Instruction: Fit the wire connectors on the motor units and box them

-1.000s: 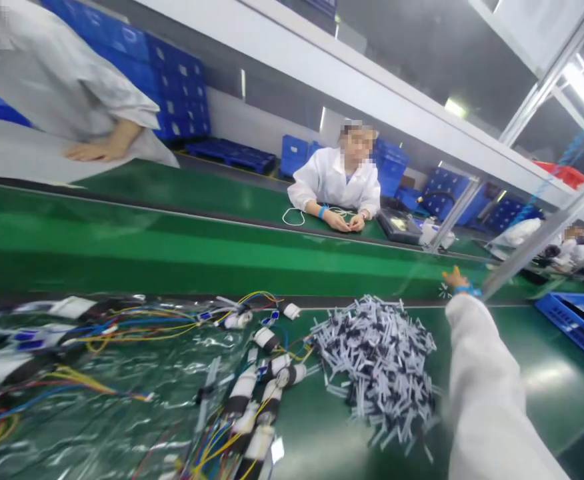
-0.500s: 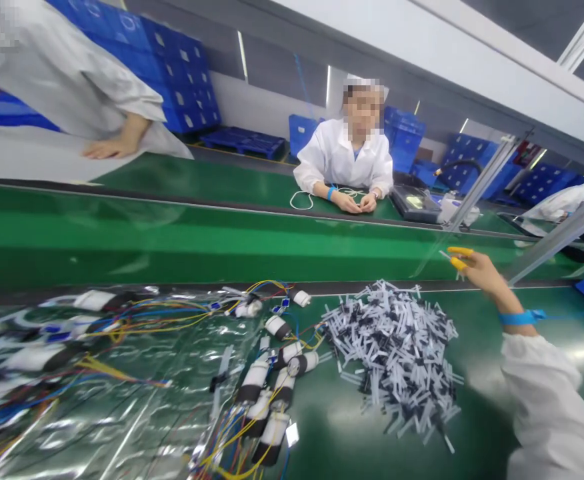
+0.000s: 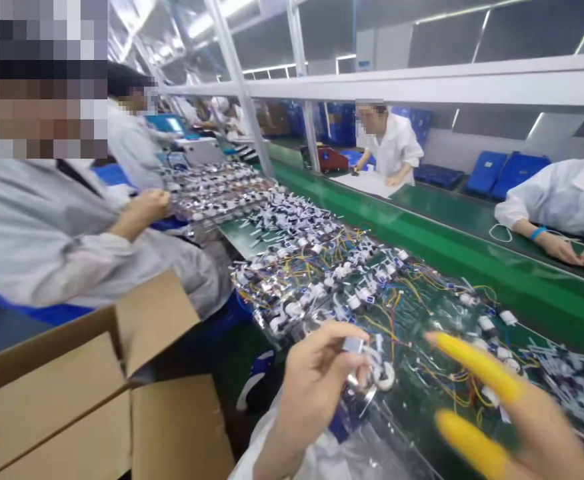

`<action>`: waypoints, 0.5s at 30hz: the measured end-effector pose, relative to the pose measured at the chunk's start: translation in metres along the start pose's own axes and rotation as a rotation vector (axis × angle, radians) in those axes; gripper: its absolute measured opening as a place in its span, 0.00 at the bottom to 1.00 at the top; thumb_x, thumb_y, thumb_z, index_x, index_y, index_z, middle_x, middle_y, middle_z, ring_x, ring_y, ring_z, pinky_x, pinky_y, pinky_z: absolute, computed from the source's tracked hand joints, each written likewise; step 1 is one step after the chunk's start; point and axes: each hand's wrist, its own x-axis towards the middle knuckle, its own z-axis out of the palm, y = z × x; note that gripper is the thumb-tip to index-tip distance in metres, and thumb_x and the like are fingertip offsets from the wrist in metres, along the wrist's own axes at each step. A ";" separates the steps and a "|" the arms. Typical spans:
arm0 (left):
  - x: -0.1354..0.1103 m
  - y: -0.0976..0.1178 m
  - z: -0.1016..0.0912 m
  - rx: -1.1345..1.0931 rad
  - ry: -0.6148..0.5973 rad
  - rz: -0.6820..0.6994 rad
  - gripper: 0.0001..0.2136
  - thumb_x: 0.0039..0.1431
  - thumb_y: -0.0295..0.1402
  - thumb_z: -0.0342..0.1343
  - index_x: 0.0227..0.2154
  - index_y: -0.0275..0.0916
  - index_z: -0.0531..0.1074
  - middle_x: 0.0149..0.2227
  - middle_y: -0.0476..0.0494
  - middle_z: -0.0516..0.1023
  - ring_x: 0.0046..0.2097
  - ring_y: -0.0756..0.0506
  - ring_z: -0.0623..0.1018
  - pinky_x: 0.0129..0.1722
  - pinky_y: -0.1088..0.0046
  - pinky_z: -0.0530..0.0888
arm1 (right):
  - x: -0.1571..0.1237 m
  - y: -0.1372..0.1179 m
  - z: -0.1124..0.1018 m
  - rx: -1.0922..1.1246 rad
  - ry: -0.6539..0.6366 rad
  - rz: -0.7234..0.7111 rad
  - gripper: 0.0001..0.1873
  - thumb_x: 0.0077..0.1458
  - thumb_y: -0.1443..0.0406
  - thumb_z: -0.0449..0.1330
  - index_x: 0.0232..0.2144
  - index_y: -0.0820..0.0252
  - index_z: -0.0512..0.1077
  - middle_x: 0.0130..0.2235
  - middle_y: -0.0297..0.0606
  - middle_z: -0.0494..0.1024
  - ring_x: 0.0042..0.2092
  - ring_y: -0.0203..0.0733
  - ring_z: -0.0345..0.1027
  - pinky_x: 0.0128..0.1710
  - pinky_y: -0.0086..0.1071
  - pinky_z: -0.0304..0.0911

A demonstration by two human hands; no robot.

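Observation:
My left hand (image 3: 309, 387) is in the lower middle, thumb and forefinger pinched on a small white part (image 3: 355, 345). A curved white piece (image 3: 386, 377) shows beside those fingertips; I cannot tell whether it belongs to the same part. At the lower right is my right hand (image 3: 532, 427), blurred, with yellow finger covers on two fingers. They are spread apart and nothing shows between them. Beyond both hands, white-and-black cylindrical parts (image 3: 486, 325) with yellow, red and blue wires lie on clear plastic. To the right is a heap of clear-and-black strips (image 3: 572, 380).
An open cardboard box (image 3: 167, 427) stands at the lower left. A co-worker in a white coat (image 3: 27, 233) sits behind it. More wired parts and another strip heap (image 3: 292, 213) run along the bench. Beyond a green ledge (image 3: 437, 230), other people work at a table.
The view has swung left, bringing the box and nearby co-worker into sight. My left hand has appeared, pinching a white part. My right hand's fingers, earlier holding a thin pale strip, are now apart.

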 end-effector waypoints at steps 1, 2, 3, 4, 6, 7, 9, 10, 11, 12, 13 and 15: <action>-0.003 -0.002 0.002 -0.057 -0.008 -0.022 0.11 0.62 0.40 0.67 0.36 0.36 0.79 0.23 0.48 0.79 0.22 0.49 0.77 0.23 0.78 0.74 | 0.005 -0.016 0.021 0.013 -0.045 -0.028 0.20 0.69 0.57 0.63 0.60 0.52 0.70 0.56 0.43 0.80 0.52 0.51 0.77 0.51 0.44 0.76; -0.006 -0.004 0.001 -0.104 -0.009 -0.048 0.11 0.62 0.40 0.67 0.36 0.36 0.79 0.25 0.47 0.80 0.23 0.49 0.78 0.24 0.77 0.74 | 0.010 -0.028 0.040 0.029 -0.077 -0.047 0.18 0.70 0.59 0.61 0.59 0.52 0.70 0.53 0.41 0.81 0.50 0.50 0.78 0.50 0.42 0.76; -0.009 -0.005 -0.002 -0.140 -0.006 -0.071 0.11 0.62 0.40 0.67 0.36 0.36 0.79 0.27 0.46 0.81 0.23 0.49 0.78 0.24 0.77 0.75 | 0.015 -0.037 0.057 0.049 -0.098 -0.056 0.15 0.71 0.61 0.59 0.57 0.52 0.71 0.50 0.40 0.83 0.48 0.48 0.79 0.47 0.40 0.76; -0.012 -0.006 -0.007 -0.162 0.000 -0.088 0.12 0.62 0.41 0.67 0.36 0.36 0.78 0.28 0.45 0.81 0.23 0.49 0.78 0.24 0.77 0.75 | 0.019 -0.043 0.071 0.073 -0.104 -0.055 0.12 0.71 0.62 0.58 0.54 0.52 0.71 0.46 0.38 0.84 0.45 0.46 0.80 0.45 0.38 0.76; -0.017 -0.006 -0.022 -0.171 0.008 -0.105 0.12 0.64 0.42 0.65 0.36 0.36 0.78 0.30 0.46 0.80 0.23 0.50 0.77 0.26 0.77 0.74 | 0.027 -0.050 0.092 0.109 -0.107 -0.048 0.07 0.71 0.65 0.57 0.50 0.52 0.71 0.40 0.34 0.83 0.39 0.42 0.80 0.39 0.33 0.74; -0.019 -0.006 -0.030 -0.157 0.011 -0.104 0.12 0.65 0.42 0.64 0.36 0.37 0.78 0.30 0.47 0.79 0.23 0.51 0.77 0.27 0.77 0.74 | 0.031 -0.051 0.099 0.116 -0.113 -0.059 0.06 0.71 0.65 0.57 0.48 0.52 0.71 0.39 0.33 0.83 0.37 0.41 0.79 0.38 0.31 0.73; -0.022 -0.007 -0.046 -0.094 0.005 -0.092 0.12 0.68 0.42 0.61 0.37 0.37 0.78 0.28 0.48 0.77 0.24 0.51 0.76 0.28 0.77 0.73 | 0.039 -0.054 0.107 0.107 -0.122 -0.115 0.06 0.70 0.67 0.57 0.46 0.53 0.71 0.37 0.33 0.82 0.35 0.39 0.78 0.35 0.29 0.71; -0.023 -0.008 -0.052 -0.053 -0.004 -0.084 0.12 0.69 0.42 0.60 0.38 0.37 0.78 0.27 0.48 0.76 0.25 0.50 0.76 0.29 0.77 0.72 | 0.042 -0.055 0.108 0.101 -0.128 -0.156 0.06 0.70 0.68 0.56 0.45 0.53 0.71 0.36 0.33 0.81 0.34 0.39 0.77 0.34 0.29 0.70; -0.024 -0.010 -0.057 -0.008 -0.013 -0.070 0.12 0.70 0.42 0.58 0.38 0.37 0.78 0.26 0.49 0.74 0.26 0.50 0.75 0.29 0.77 0.71 | 0.045 -0.057 0.109 0.099 -0.138 -0.200 0.07 0.69 0.70 0.55 0.44 0.54 0.71 0.35 0.34 0.81 0.33 0.39 0.77 0.33 0.29 0.70; -0.025 -0.011 -0.061 0.039 -0.018 -0.047 0.12 0.71 0.42 0.57 0.38 0.38 0.78 0.27 0.49 0.74 0.27 0.50 0.74 0.30 0.77 0.71 | 0.048 -0.058 0.109 0.102 -0.148 -0.242 0.08 0.69 0.71 0.54 0.43 0.54 0.70 0.35 0.35 0.80 0.32 0.39 0.76 0.32 0.29 0.69; -0.025 -0.013 -0.064 0.079 -0.020 -0.016 0.13 0.71 0.42 0.56 0.38 0.38 0.77 0.27 0.48 0.73 0.28 0.49 0.74 0.30 0.77 0.70 | 0.050 -0.059 0.108 0.105 -0.161 -0.284 0.09 0.68 0.72 0.52 0.43 0.54 0.70 0.34 0.36 0.79 0.31 0.39 0.75 0.31 0.29 0.69; -0.026 -0.017 -0.069 0.128 -0.032 0.050 0.13 0.72 0.42 0.56 0.37 0.38 0.77 0.31 0.46 0.74 0.31 0.49 0.74 0.31 0.76 0.70 | 0.051 -0.060 0.108 0.088 -0.199 -0.349 0.12 0.65 0.74 0.50 0.43 0.55 0.69 0.34 0.37 0.78 0.30 0.39 0.74 0.28 0.29 0.68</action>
